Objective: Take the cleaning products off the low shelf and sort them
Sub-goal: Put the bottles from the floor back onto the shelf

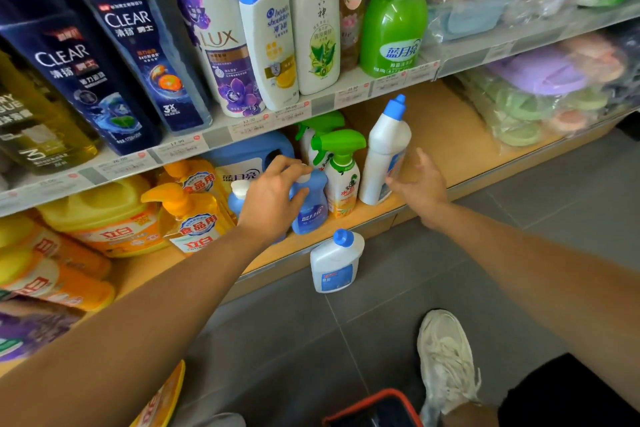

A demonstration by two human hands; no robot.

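Shampoo bottles — white sneaker

White bottle, blue cap; green trigger sprayer; grey floor.

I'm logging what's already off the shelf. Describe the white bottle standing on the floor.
The white bottle is squat and plastic-looking, with a round blue cap and a blue front label. It stands upright, capped, on the grey floor tiles, just before the low shelf. Nothing else touches it.

Bright, even light, soft focus (edges bend with wide-angle distortion).
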